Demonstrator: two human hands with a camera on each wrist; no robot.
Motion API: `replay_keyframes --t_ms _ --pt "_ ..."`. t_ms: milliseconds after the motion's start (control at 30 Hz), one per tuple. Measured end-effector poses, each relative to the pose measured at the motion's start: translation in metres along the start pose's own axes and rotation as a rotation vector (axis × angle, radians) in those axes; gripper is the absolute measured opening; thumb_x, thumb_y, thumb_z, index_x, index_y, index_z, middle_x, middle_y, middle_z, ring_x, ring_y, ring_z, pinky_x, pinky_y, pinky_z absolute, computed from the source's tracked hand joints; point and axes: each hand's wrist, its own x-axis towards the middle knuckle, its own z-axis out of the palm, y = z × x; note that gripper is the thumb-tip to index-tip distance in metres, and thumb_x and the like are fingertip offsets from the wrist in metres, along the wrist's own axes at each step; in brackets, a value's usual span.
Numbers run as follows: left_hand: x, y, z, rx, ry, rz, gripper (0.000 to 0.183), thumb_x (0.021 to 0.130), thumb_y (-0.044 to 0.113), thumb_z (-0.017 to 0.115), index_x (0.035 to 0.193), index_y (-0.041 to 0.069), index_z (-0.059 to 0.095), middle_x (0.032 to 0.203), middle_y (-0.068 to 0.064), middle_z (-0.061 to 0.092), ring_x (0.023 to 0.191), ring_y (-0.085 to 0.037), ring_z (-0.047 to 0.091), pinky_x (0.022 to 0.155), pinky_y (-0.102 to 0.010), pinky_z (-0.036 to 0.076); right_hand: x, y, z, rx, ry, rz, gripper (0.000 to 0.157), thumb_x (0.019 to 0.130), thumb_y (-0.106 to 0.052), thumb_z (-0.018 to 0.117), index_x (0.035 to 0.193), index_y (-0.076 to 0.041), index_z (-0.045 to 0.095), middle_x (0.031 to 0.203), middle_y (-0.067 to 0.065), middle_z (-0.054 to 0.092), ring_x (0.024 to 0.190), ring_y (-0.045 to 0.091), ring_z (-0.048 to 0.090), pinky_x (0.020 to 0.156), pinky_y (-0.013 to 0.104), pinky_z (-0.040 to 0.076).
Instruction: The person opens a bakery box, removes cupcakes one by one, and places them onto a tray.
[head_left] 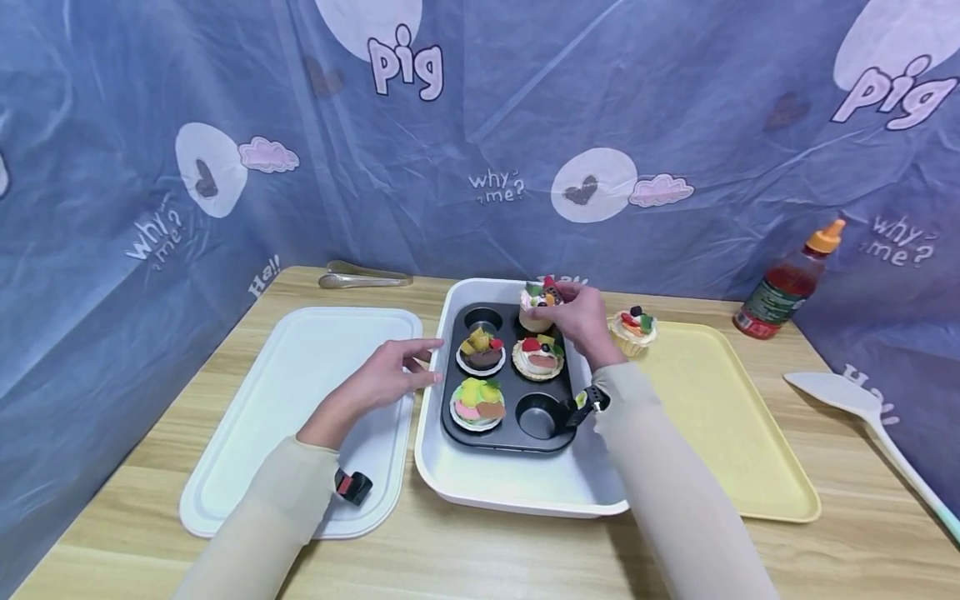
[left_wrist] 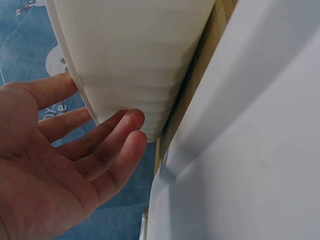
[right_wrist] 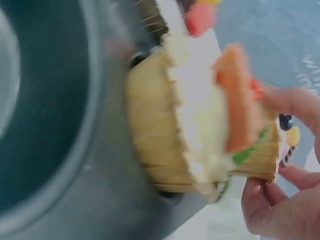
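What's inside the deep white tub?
A dark muffin tin with three cupcakes in it. The right hand holds another cupcake there. The tub's floor shows in front; what's under the tin is covered.

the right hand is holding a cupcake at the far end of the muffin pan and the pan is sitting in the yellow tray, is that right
Not quite: the muffin pan sits in the white tub, not the yellow tray, as the head view shows. The right hand does hold a cupcake there.
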Motion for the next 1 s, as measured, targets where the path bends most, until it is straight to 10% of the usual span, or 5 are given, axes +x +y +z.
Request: replay_keyframes --t_ms 767,1000 --pt "0.0 0.001 -0.002 0.002 -0.008 0.004 0.055 0.09 0.013 0.075 0.141 0.004 0.058 0.118 -0.02 0.066 0.095 -0.022 0.064 0.076 -0.028 0.051 -0.049 -0.012 -0.046 -0.051 -0.011 -0.068 0.078 0.08 -0.017 0.085 0.147 -0.003 0.049 0.146 0.019 0.054 0.13 0.032 0.053 0.109 0.043 0.047" --pt "0.001 0.001 -0.001 -0.002 0.001 0.001 0.055 0.089 0.013 0.075 0.141 0.005 0.058 0.117 -0.02 0.066 0.095 -0.023 0.064 0.076 -0.028 0.051 -0.057 -0.007 -0.072 -0.074 0.081 -0.106 0.076 0.079 -0.016 0.085 0.146 -0.001 0.051 0.141 0.02 0.058 0.119 0.027 0.056 0.084 0.011 0.046"
